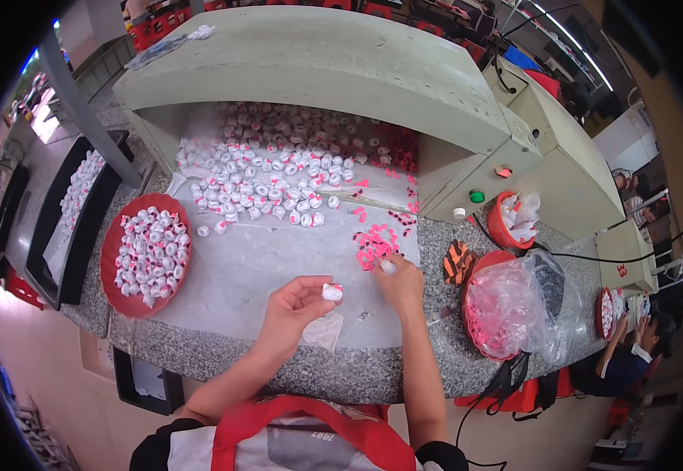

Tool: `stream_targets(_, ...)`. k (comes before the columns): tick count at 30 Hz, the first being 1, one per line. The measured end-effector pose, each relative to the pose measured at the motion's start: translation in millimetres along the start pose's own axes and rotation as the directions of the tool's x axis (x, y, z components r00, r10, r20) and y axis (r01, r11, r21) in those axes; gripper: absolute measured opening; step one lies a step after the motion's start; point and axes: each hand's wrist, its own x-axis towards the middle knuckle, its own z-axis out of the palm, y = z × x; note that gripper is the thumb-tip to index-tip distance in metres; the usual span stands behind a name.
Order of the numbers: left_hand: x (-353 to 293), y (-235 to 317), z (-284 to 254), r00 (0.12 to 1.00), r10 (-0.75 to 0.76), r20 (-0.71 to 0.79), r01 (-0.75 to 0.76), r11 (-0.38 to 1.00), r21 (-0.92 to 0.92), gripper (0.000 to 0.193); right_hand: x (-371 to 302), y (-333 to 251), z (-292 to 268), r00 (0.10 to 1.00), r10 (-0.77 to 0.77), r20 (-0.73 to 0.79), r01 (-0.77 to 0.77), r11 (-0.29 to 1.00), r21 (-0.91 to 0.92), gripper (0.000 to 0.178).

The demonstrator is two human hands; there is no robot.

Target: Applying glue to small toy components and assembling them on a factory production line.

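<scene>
Between its fingertips, my left hand (294, 306) holds a small white rounded piece (332, 292) with a pink bit on it. My right hand (402, 284) is at the near edge of a loose pile of small flat pink pieces (374, 242), fingers drawn together. Something whitish (388, 267) shows at its fingers; whether it is held or worn I cannot tell. Beyond my hands, many similar white pieces with pink spots (271, 180) lie heaped on the white sheet (239, 275), reaching under the grey hood.
The grey hood (302, 67) arches over the back of the speckled counter (263, 365). At left stands a red basket (110, 275) of white pieces. At right are a red bowl (506, 235), an orange-black striped cloth (458, 262) and a plastic-covered basket of pink pieces (498, 310). Another person (632, 353) sits far right.
</scene>
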Motion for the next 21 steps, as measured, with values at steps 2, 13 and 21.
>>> stream_targets(2, 2, 4, 1, 1.0, -0.009, 0.026, 0.009, 1.0, -0.003, 0.032, -2, 2, 0, 1.0, -0.016, -0.004, 0.017, 0.999, 0.045, 0.019)
stream_targets(13, 1, -2, -14, 0.997, 0.029, -0.077, -0.03, 0.999, -0.016, 0.032, 0, -9, 7, 0.974, -0.193, -0.119, 0.183, 0.979, -0.09, 0.015)
stream_targets(21, 4, -2, -18, 0.995, 0.064, -0.077, -0.064, 0.998, 0.003, 0.031, 5, -9, 1, 0.952, -0.305, -0.035, 0.302, 0.951, -0.071, 0.014)
